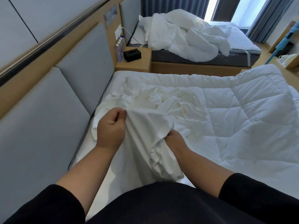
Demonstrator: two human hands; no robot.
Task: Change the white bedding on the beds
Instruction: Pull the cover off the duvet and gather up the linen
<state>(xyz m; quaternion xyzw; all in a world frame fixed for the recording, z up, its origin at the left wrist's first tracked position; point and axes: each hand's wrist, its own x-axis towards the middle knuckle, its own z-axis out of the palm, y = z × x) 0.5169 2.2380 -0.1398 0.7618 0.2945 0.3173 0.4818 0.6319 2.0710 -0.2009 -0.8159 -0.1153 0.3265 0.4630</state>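
A crumpled white cover (145, 126) lies at the head end of the near bed and hangs down toward my body. My left hand (110, 128) pinches a fold of it between thumb and fingers, lifted off the bed. My right hand (174, 139) grips a bunched part of the same cloth lower down, fingers curled into the folds. To the right, a white quilted duvet (242, 118) is spread over the near bed. The far bed (194, 60) carries a rumpled heap of white bedding (186, 36).
A grey padded headboard (48, 118) runs along the left. Between the beds stands a wooden nightstand (145, 62) with a black tissue box (132, 54) and several water bottles (119, 49). Blue curtains (262, 18) and a window are at the back.
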